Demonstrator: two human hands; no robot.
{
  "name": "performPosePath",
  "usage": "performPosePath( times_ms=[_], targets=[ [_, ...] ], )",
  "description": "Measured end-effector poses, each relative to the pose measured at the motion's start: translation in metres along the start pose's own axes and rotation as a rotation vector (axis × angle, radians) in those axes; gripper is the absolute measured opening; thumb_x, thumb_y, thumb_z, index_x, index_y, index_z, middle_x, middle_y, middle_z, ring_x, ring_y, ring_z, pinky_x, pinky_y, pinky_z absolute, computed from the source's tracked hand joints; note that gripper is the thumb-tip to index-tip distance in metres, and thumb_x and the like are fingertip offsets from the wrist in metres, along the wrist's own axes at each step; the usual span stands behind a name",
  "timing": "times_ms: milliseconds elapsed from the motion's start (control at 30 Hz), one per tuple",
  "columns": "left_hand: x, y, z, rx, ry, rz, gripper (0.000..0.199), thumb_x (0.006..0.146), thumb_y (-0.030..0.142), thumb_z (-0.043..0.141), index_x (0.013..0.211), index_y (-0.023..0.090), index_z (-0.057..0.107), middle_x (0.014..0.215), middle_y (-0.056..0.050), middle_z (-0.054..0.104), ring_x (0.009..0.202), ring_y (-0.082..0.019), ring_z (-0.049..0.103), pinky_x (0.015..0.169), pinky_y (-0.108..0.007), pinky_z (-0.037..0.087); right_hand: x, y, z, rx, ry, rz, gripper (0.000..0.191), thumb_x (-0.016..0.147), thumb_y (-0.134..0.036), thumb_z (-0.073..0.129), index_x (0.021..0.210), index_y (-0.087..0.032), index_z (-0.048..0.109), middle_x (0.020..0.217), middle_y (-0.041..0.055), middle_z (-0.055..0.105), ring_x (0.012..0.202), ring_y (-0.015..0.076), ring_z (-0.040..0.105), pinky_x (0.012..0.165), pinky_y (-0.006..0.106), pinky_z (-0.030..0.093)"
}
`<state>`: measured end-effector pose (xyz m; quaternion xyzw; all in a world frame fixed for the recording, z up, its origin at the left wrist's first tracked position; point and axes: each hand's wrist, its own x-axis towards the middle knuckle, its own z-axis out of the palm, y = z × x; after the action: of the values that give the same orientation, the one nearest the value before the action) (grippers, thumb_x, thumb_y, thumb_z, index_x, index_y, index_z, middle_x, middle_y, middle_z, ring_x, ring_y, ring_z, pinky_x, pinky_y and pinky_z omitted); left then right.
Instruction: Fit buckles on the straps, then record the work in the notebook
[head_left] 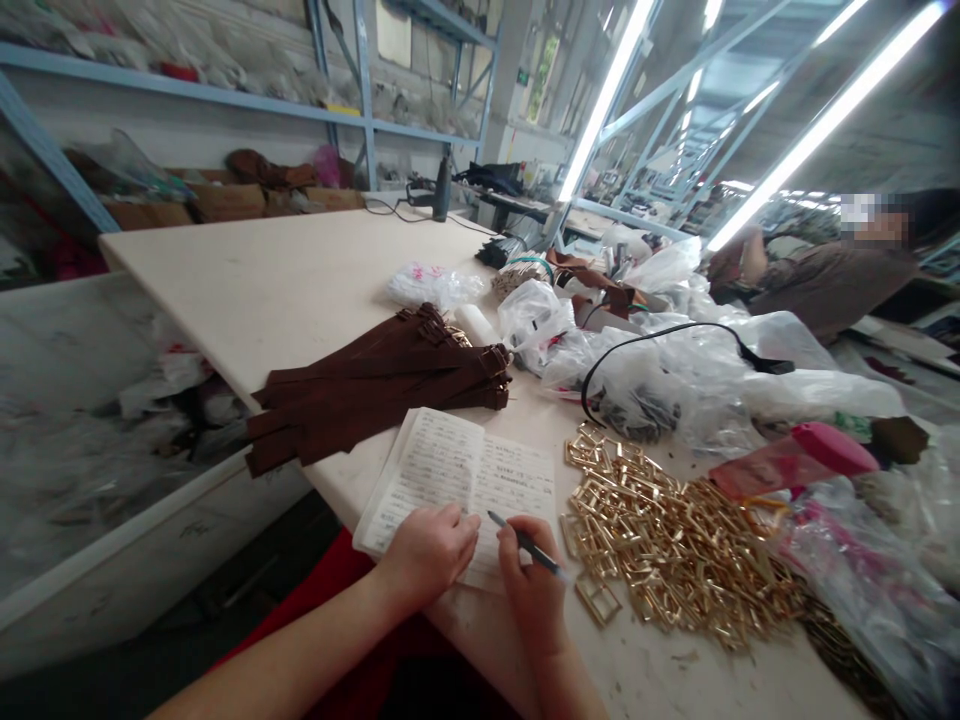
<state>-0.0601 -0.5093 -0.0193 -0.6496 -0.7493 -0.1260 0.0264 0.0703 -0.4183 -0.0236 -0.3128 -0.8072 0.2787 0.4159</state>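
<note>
An open notebook (pixel 442 462) with handwritten lines lies at the table's near edge. My left hand (pixel 429 550) rests on its lower part, fingers curled in together, with nothing seen in them. In my right hand (pixel 534 580) is a dark pen (pixel 531 547), gripped over the right-hand page. Just beyond the notebook lies a bundle of dark brown straps (pixel 375 385) with metal pieces at their far ends. A heap of gold-coloured rectangular buckles (pixel 675 540) spreads to the right of my right hand.
Clear plastic bags (pixel 675 370) and a black strap (pixel 652 335) cover the table's right side. A pink-lidded container (pixel 795 460) lies beyond the buckles. A dark bottle (pixel 442 190) stands at the far edge. Shelves (pixel 225 100) line the back left; another person (pixel 832 275) is at right.
</note>
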Motion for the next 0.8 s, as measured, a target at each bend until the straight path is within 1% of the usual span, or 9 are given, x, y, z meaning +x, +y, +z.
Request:
performPosePath(
  times_ms=[100,167,233,333,433,567,667,800],
  targets=[
    [0.0,0.0,-0.001,0.005,-0.015,-0.005,0.024,0.089,0.03,0.037,0.097,0.022,0.059,0.072,-0.003,0.055,0.058,-0.016,0.049,0.052,-0.026,0.034,-0.001,-0.001,-0.001,0.017,0.018,-0.059,0.003,0.082,-0.02,0.052,0.08,-0.02,0.055,0.065,-0.001,0.06,0.059,0.0122,0.059,0.057,0.023,0.05],
    [0.001,0.0,-0.001,0.003,-0.036,-0.01,0.023,0.089,0.03,0.038,0.097,0.022,0.059,0.072,-0.002,0.055,0.058,-0.016,0.049,0.051,-0.026,0.033,-0.002,-0.003,0.0,0.05,-0.007,-0.081,0.003,0.082,-0.02,0.053,0.08,-0.02,0.056,0.066,-0.0011,0.061,0.06,0.012,0.059,0.059,0.022,0.05],
    [0.002,0.0,-0.002,0.0,-0.064,-0.02,0.022,0.088,0.03,0.039,0.092,0.022,0.059,0.072,-0.003,0.055,0.057,-0.016,0.048,0.051,-0.026,0.032,-0.002,-0.005,0.0,0.081,-0.063,-0.034,0.005,0.083,-0.021,0.052,0.08,-0.02,0.056,0.066,-0.001,0.062,0.061,0.0121,0.06,0.059,0.022,0.05],
    [0.002,0.001,-0.003,-0.005,-0.088,-0.038,0.025,0.09,0.032,0.036,0.085,0.021,0.058,0.071,-0.003,0.055,0.056,-0.015,0.047,0.051,-0.027,0.03,-0.002,-0.007,0.002,0.102,-0.147,0.11,0.01,0.085,-0.025,0.049,0.079,-0.02,0.056,0.065,-0.0009,0.062,0.06,0.0125,0.059,0.057,0.022,0.049],
    [0.002,0.001,-0.003,-0.01,-0.088,-0.048,0.027,0.091,0.032,0.034,0.084,0.022,0.058,0.071,-0.002,0.054,0.056,-0.016,0.047,0.051,-0.028,0.03,-0.001,-0.005,0.005,0.1,-0.164,0.192,0.012,0.085,-0.028,0.047,0.079,-0.02,0.055,0.065,-0.0006,0.062,0.061,0.0136,0.059,0.058,0.023,0.049],
    [0.003,0.001,-0.001,-0.009,-0.085,-0.048,0.027,0.091,0.033,0.033,0.086,0.022,0.057,0.071,-0.003,0.055,0.057,-0.017,0.047,0.051,-0.028,0.028,0.0,0.001,0.01,0.101,-0.179,0.231,0.013,0.085,-0.03,0.047,0.081,-0.02,0.055,0.068,0.0,0.062,0.064,0.0145,0.059,0.061,0.025,0.048],
    [0.003,0.0,-0.001,-0.018,-0.089,-0.042,0.027,0.091,0.034,0.034,0.088,0.022,0.058,0.072,-0.003,0.055,0.058,-0.017,0.048,0.051,-0.028,0.029,0.0,0.004,0.012,0.103,-0.208,0.234,0.013,0.085,-0.03,0.047,0.083,-0.02,0.055,0.071,0.0001,0.062,0.066,0.0145,0.059,0.063,0.025,0.048],
    [0.004,0.0,-0.003,-0.029,-0.107,-0.043,0.027,0.091,0.034,0.034,0.086,0.021,0.058,0.073,-0.003,0.055,0.059,-0.016,0.049,0.052,-0.028,0.029,0.003,0.003,0.014,0.125,-0.221,0.243,0.012,0.085,-0.029,0.047,0.084,-0.02,0.055,0.071,-0.0002,0.061,0.064,0.014,0.058,0.06,0.024,0.048]
  ],
)
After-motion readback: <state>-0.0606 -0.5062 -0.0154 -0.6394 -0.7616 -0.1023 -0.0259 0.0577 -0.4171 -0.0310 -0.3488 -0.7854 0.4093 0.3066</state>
